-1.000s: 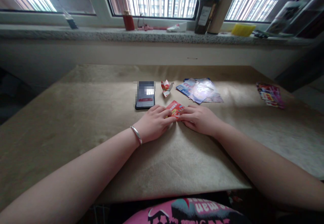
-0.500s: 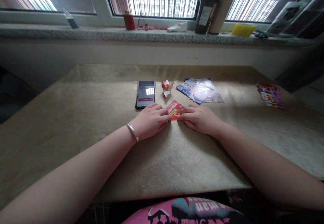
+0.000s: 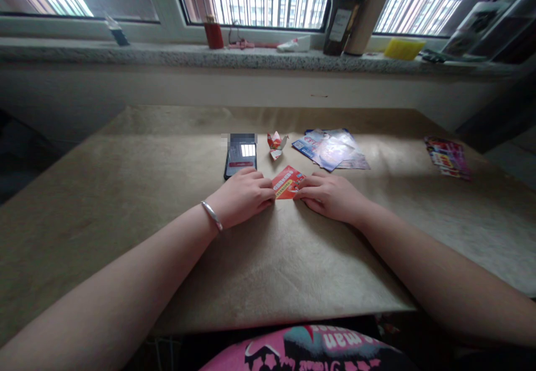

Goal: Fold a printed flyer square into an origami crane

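Observation:
A small folded sheet of red printed paper (image 3: 287, 183) lies on the table between my two hands. My left hand (image 3: 247, 195), with a silver bangle at its wrist, has its fingers closed at the paper's left edge. My right hand (image 3: 329, 195) pinches the paper's right side, fingertips resting over the print. Just beyond the left fingers is a phone (image 3: 241, 156) with its screen lit. Behind the red paper stands a little folded paper figure (image 3: 276, 146) with pointed tips, red and white.
Blue printed leaflets (image 3: 330, 148) lie overlapped behind my right hand. Farther right is a stack of colourful printed papers (image 3: 447, 157). The granite windowsill (image 3: 167, 55) holds a red bottle (image 3: 213, 33), a dark lidded jar (image 3: 340, 22) and a yellow sponge-like block (image 3: 404, 49).
My left hand has slid a little to the left along the paper, so more of its red printed face shows. My right hand stays in place.

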Available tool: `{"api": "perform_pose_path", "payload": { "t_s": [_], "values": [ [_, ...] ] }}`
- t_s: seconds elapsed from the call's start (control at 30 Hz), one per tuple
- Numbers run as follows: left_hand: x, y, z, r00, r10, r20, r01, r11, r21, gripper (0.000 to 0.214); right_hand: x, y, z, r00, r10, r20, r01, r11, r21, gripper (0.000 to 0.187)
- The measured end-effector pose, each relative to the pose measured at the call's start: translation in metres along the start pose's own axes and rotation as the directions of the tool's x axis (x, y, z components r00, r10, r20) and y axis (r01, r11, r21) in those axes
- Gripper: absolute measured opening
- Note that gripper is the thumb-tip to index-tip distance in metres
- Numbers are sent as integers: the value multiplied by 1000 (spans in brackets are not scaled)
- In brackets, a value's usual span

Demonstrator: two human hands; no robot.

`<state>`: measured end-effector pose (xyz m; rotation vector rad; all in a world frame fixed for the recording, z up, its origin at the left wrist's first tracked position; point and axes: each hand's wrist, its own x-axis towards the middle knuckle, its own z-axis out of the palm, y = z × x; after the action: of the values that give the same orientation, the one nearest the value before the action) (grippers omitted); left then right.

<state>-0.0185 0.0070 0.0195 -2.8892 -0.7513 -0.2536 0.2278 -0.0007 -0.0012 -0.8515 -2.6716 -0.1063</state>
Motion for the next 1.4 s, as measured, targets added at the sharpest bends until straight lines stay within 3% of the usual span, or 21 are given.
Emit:
{"api": "perform_pose_path", "payload": {
  "t_s": [0.5,1.4],
  "values": [
    [-7,-7,-15,995,25,99,-34,995,89,16,0,0,0,1000,-10,-2,10,1000,21,25],
    [-21,-22,-27,971,-53,231,52,999,12,19,0,0,0,1000,-16,-2,16,1000,13,26]
  ]
}}
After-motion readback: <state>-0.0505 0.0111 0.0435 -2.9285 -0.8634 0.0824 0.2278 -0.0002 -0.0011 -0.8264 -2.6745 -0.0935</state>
